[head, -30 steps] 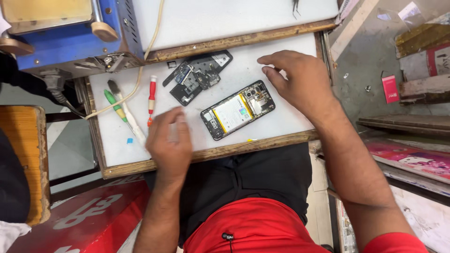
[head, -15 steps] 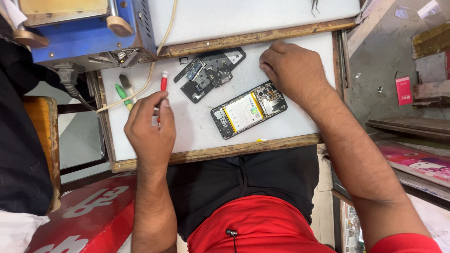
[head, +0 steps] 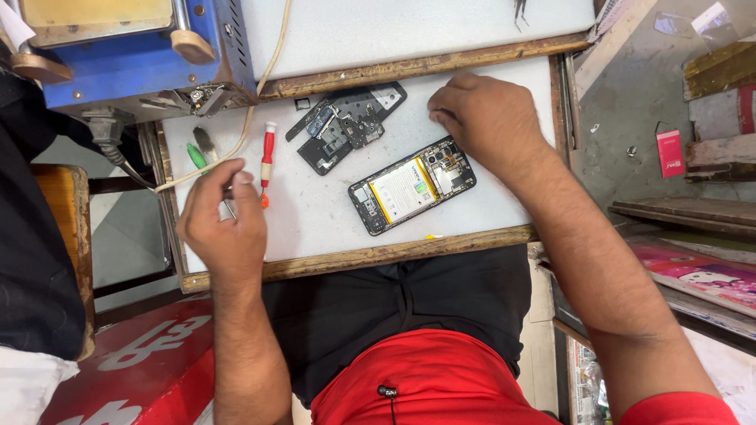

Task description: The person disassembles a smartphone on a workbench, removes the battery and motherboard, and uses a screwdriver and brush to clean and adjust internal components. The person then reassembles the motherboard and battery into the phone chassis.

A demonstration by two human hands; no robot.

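Left fingers (head: 236, 182) curl in at the tool row, thumb and forefinger pinched around a thin metal shaft just beside the red screwdriver (head: 268, 161); whether that shaft is truly gripped or only touched, I cannot tell, the knuckles hide it. The left hand (head: 219, 224) sits over the left edge of the white work board (head: 315, 220), with a green-handled tool (head: 195, 155) and a dark one lying just above it. Across the board, the right hand (head: 488, 118) is loosely closed, fingertips tucked down on the board just above the top end of the opened phone (head: 412, 185); nothing shows between those fingers, so it looks more like steadying than holding. The phone lies face down, tilted, battery and circuit board bare, near the middle of the white board. Just above it to the left lies the dark removed back cover (head: 346, 126), apart from the phone. Behind all that, a blue machine (head: 134, 63) stands at the far left corner with a pale cable (head: 260, 94) trailing down past the tools.

To handle this well, I'd judge the pinch should close high on the shaft for control, the cable should stay out of the way, and the right hand should keep the phone from sliding while its small parts are exposed
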